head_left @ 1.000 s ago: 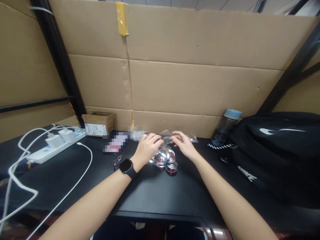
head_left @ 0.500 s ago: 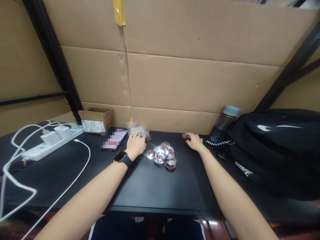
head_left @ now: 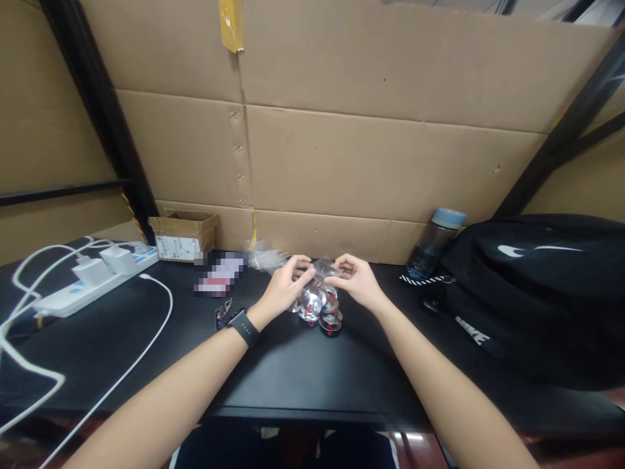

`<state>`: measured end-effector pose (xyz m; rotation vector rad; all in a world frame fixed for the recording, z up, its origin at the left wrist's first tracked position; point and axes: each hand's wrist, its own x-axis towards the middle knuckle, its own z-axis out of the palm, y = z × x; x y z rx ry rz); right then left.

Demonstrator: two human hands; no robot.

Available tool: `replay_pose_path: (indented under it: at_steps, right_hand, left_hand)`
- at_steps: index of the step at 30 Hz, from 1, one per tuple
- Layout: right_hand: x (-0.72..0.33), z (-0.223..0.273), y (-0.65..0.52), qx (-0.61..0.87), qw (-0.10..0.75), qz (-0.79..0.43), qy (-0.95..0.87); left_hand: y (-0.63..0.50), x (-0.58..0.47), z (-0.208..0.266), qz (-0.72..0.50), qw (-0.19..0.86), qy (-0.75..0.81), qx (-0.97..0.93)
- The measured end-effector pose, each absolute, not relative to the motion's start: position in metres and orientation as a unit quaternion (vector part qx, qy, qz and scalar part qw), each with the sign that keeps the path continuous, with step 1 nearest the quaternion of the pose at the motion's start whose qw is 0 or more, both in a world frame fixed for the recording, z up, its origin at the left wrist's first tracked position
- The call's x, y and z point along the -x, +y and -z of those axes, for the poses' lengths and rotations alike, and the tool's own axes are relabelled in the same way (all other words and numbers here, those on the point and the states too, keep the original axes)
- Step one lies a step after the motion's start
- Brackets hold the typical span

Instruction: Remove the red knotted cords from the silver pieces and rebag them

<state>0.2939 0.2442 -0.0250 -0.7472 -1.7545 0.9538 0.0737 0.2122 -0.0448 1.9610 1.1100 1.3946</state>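
A small clear plastic bag [head_left: 326, 266] is stretched between my two hands, just above a heap of shiny metal discs. My left hand [head_left: 287, 284], with a black watch on its wrist, pinches the bag's left edge between thumb and fingers. On the other side, my right hand [head_left: 360, 281] grips the bag's right edge. The domed discs with red cord loops [head_left: 311, 304], which look like finger cymbals, lie piled on the black table directly below; my hands and the bag cover the back of the pile. More clear plastic bags [head_left: 266, 258] lie behind my left hand.
To the left are a phone [head_left: 222, 272], an open cardboard box [head_left: 183, 238], a white power strip [head_left: 97, 286] with loose cables, and a small keychain [head_left: 221, 316]. A water bottle [head_left: 432, 244] and black backpack [head_left: 532, 299] stand right. A cardboard wall [head_left: 317, 163] closes the back.
My right hand has come in from the right with the small plastic bag. My left hand has left the other bags, moved right, and taken hold of this one above the discs.
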Motion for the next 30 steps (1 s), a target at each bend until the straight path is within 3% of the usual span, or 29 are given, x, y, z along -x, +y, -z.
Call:
replay_pose_path:
  at_steps: [4, 8, 17, 30]
  right_hand:
    - [-0.283, 0.016, 0.225, 0.297, 0.492, -0.422, -0.701]
    - [-0.283, 0.014, 0.223, 0.322, 0.521, -0.415, -0.673]
    - [-0.285, 0.011, 0.218, 0.302, 0.493, -0.173, -0.797]
    - [-0.287, 0.013, 0.222, 0.348, 0.521, -0.174, -0.76]
  left_hand:
    - [0.208, -0.079, 0.047, -0.461, 0.29, 0.367, -0.754]
    - [0.205, -0.078, 0.046, -0.428, 0.263, 0.346, -0.792]
    - [0.196, -0.081, 0.037, -0.423, 0.244, 0.336, -0.805]
    - [0.2, -0.081, 0.043, -0.452, 0.254, 0.344, -0.783]
